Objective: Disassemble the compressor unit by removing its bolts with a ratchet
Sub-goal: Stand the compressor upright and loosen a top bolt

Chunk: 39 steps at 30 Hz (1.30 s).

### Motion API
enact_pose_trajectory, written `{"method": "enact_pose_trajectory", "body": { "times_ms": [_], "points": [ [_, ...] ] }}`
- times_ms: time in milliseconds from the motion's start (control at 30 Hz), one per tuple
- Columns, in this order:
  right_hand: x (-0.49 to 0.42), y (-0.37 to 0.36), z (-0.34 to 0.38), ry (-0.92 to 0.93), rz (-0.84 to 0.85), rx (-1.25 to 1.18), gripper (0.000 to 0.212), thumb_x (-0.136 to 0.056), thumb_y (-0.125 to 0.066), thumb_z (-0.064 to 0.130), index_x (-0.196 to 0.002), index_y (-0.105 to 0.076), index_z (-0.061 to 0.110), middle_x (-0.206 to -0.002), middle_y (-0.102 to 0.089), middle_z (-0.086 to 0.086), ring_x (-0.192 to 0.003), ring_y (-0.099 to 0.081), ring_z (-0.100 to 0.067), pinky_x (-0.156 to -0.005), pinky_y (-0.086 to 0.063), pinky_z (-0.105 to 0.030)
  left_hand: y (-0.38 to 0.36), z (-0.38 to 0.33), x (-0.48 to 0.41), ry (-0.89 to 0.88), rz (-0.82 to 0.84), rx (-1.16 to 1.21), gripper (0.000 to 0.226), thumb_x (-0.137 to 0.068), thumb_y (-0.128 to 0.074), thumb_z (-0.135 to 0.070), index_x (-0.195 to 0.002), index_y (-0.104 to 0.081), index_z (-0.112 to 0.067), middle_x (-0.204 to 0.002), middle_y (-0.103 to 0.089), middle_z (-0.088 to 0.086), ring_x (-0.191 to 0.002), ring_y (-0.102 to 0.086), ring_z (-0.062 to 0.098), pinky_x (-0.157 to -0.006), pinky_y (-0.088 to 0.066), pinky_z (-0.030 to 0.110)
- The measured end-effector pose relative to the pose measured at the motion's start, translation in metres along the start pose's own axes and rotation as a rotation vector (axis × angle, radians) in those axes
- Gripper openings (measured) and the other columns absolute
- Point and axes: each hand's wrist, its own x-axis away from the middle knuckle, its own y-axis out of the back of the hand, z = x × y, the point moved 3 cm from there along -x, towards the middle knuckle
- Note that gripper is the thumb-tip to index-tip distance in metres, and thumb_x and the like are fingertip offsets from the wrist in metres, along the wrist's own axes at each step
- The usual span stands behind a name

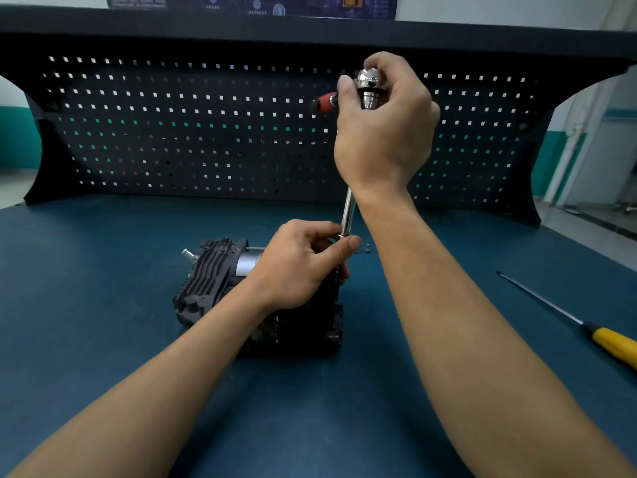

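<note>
The black finned compressor unit (210, 281) lies on the blue bench, with a silver cylinder section and a small metal port at its far left. A chrome ratchet (369, 86) with a red and black handle sticks up on a long extension bar (347, 212) that runs down to the unit's right end. My right hand (382, 132) grips the ratchet head high above the unit. My left hand (303, 263) pinches the lower end of the extension bar just above the unit. The bolt under the socket is hidden by my left hand.
A yellow-handled screwdriver (613, 346) lies on the bench (103, 270) at the right, its shaft pointing away to the left. Two small loose parts (367, 249) sit beside the extension bar. A black pegboard (206, 132) closes off the back of the bench.
</note>
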Motion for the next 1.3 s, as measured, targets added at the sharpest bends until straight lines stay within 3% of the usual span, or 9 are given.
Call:
{"method": "enact_pose_trajectory", "body": {
  "times_ms": [100,233,400,533,700,900,1033,1167,1300],
  "points": [
    [-0.002,0.001,-0.004,-0.015,-0.005,0.037,0.016,-0.088,-0.075,0.032,-0.101,-0.073,0.024,-0.073,-0.063,0.017,-0.073,-0.066,-0.010,-0.066,-0.056,-0.037,0.000,0.000,0.000,0.003,-0.023,0.004,0.024,-0.096,-0.065,-0.026,-0.090,-0.072,-0.004,-0.066,-0.071,0.004,-0.054,-0.058,0.005,-0.058,-0.043,0.014],
    [-0.003,0.002,-0.005,-0.029,0.019,-0.021,0.013,-0.087,-0.076,0.030,-0.096,-0.072,0.022,-0.067,-0.057,0.019,-0.070,-0.063,-0.008,-0.066,-0.055,-0.036,-0.001,-0.001,0.000,0.016,-0.042,0.014,0.022,-0.094,-0.067,-0.026,-0.085,-0.071,-0.007,-0.067,-0.072,0.005,-0.057,-0.061,0.010,-0.059,-0.045,0.016],
    [-0.010,-0.005,-0.014,-0.327,0.137,-0.415,0.012,-0.083,-0.080,0.012,-0.086,-0.069,0.012,-0.074,-0.065,0.005,-0.071,-0.068,-0.020,-0.072,-0.059,-0.041,-0.001,0.000,0.000,0.032,-0.049,0.036,0.022,-0.092,-0.069,-0.028,-0.084,-0.069,-0.008,-0.067,-0.072,0.008,-0.056,-0.062,0.011,-0.058,-0.046,0.016],
    [-0.010,-0.008,-0.017,-0.646,0.300,-0.780,0.016,-0.085,-0.078,0.003,-0.095,-0.065,0.006,-0.092,-0.068,-0.010,-0.070,-0.070,-0.027,-0.045,-0.047,-0.022,-0.001,0.001,0.000,0.042,-0.037,0.043,0.022,-0.092,-0.069,-0.029,-0.086,-0.068,-0.009,-0.066,-0.072,0.005,-0.057,-0.062,0.010,-0.058,-0.047,0.017],
    [-0.011,-0.011,-0.021,-0.805,0.516,-0.888,0.011,-0.091,-0.071,0.018,-0.089,-0.061,0.021,-0.079,-0.063,0.005,-0.053,-0.063,-0.009,-0.047,-0.036,-0.017,-0.001,0.003,0.000,0.040,0.019,0.016,0.017,-0.092,-0.070,-0.026,-0.088,-0.065,-0.010,-0.072,-0.074,0.006,-0.065,-0.068,0.011,-0.065,-0.052,0.021],
    [-0.010,-0.010,-0.016,-0.791,0.649,-1.019,0.008,-0.098,-0.061,0.023,-0.092,-0.061,0.018,-0.077,-0.058,0.008,-0.046,-0.049,-0.003,-0.046,-0.034,-0.015,0.005,0.005,0.001,0.077,0.117,0.072,0.016,-0.089,-0.072,-0.012,-0.100,-0.068,-0.001,-0.079,-0.074,0.004,-0.073,-0.069,0.010,-0.070,-0.053,0.018],
    [-0.011,-0.009,-0.015,-0.777,0.649,-1.047,0.006,-0.098,-0.061,0.020,-0.093,-0.059,0.019,-0.082,-0.063,0.008,-0.042,-0.044,-0.002,-0.042,-0.032,-0.015,0.012,0.006,0.001,0.095,0.190,0.069,0.024,-0.086,-0.075,-0.006,-0.109,-0.070,-0.003,-0.094,-0.075,0.014,-0.083,-0.068,0.011,-0.081,-0.056,0.023],
    [-0.014,-0.007,-0.021,-0.812,0.544,-1.024,0.012,-0.095,-0.066,0.016,-0.086,-0.059,0.020,-0.076,-0.066,0.010,-0.043,-0.044,-0.002,-0.041,-0.032,-0.015,0.015,0.005,0.002,0.104,0.267,0.042,0.033,-0.085,-0.075,-0.002,-0.116,-0.068,-0.009,-0.092,-0.077,0.002,-0.089,-0.069,0.009,-0.077,-0.050,0.015],
    [-0.020,-0.002,-0.028,-0.845,0.432,-1.006,0.010,-0.092,-0.070,0.015,-0.094,-0.061,0.018,-0.095,-0.067,0.005,-0.045,-0.042,-0.002,-0.041,-0.032,-0.015,0.016,0.005,0.002,0.100,0.275,0.014,0.031,-0.087,-0.072,0.001,-0.117,-0.067,-0.008,-0.092,-0.077,0.001,-0.089,-0.070,0.008,-0.075,-0.049,0.013]
  ]
}}
